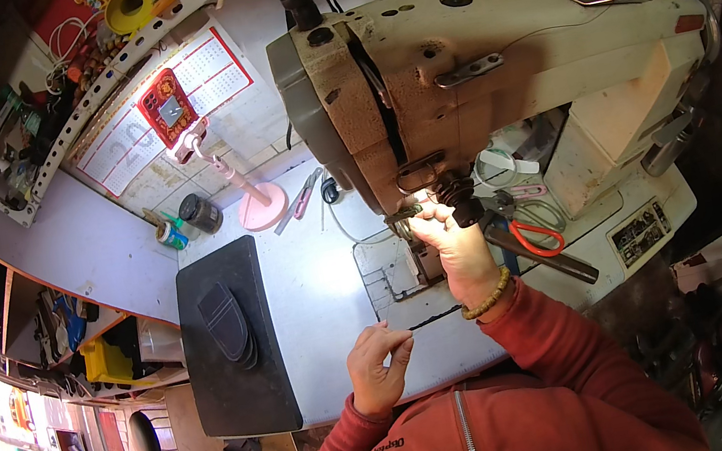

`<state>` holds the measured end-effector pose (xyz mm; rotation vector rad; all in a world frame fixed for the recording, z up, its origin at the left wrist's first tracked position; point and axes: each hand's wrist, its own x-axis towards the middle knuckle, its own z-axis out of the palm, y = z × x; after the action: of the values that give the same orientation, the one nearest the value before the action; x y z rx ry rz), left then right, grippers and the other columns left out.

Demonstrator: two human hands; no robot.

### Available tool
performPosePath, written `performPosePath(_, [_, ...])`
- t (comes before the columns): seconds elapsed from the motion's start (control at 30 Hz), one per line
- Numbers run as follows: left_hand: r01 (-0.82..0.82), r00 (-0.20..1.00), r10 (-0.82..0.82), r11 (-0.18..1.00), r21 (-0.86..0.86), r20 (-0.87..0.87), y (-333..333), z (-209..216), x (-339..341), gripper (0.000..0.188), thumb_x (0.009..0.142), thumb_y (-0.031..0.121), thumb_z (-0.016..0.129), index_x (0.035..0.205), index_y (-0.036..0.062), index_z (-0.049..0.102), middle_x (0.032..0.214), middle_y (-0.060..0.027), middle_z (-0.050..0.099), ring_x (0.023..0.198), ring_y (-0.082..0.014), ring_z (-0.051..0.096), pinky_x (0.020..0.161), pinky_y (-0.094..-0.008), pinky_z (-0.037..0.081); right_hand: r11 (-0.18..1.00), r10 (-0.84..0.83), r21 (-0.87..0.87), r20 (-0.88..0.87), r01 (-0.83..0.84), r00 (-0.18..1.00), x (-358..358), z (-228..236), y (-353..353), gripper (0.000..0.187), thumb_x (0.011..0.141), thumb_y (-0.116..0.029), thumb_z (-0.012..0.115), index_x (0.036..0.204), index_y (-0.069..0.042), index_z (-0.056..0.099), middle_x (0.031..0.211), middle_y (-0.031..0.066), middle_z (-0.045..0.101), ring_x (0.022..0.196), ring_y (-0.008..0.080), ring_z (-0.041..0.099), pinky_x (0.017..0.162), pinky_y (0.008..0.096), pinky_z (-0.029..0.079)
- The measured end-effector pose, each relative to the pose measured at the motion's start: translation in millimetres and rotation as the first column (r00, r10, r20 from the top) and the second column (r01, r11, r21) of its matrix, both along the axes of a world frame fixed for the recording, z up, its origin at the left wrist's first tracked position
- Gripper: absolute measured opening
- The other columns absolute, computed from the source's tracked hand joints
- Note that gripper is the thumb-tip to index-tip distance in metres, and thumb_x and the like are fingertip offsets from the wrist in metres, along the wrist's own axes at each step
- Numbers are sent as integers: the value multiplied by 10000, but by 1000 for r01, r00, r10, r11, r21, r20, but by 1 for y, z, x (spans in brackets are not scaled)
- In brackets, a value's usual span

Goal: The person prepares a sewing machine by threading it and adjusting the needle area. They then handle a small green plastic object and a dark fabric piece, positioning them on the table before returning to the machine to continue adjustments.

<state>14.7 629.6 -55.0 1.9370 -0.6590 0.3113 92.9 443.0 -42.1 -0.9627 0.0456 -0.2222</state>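
Observation:
My right hand (461, 256) reaches up under the head of a large industrial sewing machine (524, 52). Its fingertips are pinched together at the needle area, beside a small metal part (402, 215); what lies between them is too small to make out. Below the machine bed's front edge, my left hand (376, 368) is held with thumb and forefinger closed. A faint thin line shows near those fingertips, but I cannot tell what it is. The needle plate (390, 278) is left of my right wrist, which wears a beaded bracelet (486, 295).
Dark stitched leather pieces (225, 322) lie stacked on a black board (245, 391) at left. Red-handled scissors (537, 238) and a dark tool (571, 266) are right of my hand. Behind stand a pink phone stand (263, 206), a snap-blade cutter (302, 199) and a dark jar (200, 213).

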Motion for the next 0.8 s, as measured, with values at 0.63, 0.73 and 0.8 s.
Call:
performPosePath(0.63, [-7, 1000, 6, 1000, -9, -24, -1, -3, -1, 86, 833, 17, 726, 894, 59, 682, 709, -43, 613, 673, -219, 573, 908, -437, 513, 999, 16, -49, 24, -15, 1000, -1, 7, -3, 123, 874, -44, 711, 966, 11, 652, 1026, 4, 546, 889, 82, 549, 829, 241, 441])
performPosePath(0.73, [-4, 1000, 3, 1000, -12, -26, -2, -3, -1, 81, 837, 18, 722, 893, 60, 682, 708, -41, 613, 672, -216, 574, 911, -438, 512, 998, 17, -56, 20, -16, 1000, -1, 7, -4, 114, 881, -49, 702, 963, 15, 653, 1025, 6, 549, 892, 81, 551, 825, 241, 444])
performPosePath(0.8, [5, 1000, -6, 1000, -17, -30, -1, -3, 0, 77, 839, 19, 720, 893, 59, 682, 709, -41, 613, 673, -216, 574, 912, -438, 511, 997, 3, -72, -10, -4, 1000, -2, 9, -5, 109, 886, -54, 695, 961, 12, 654, 1010, 5, 564, 893, 78, 552, 817, 241, 447])
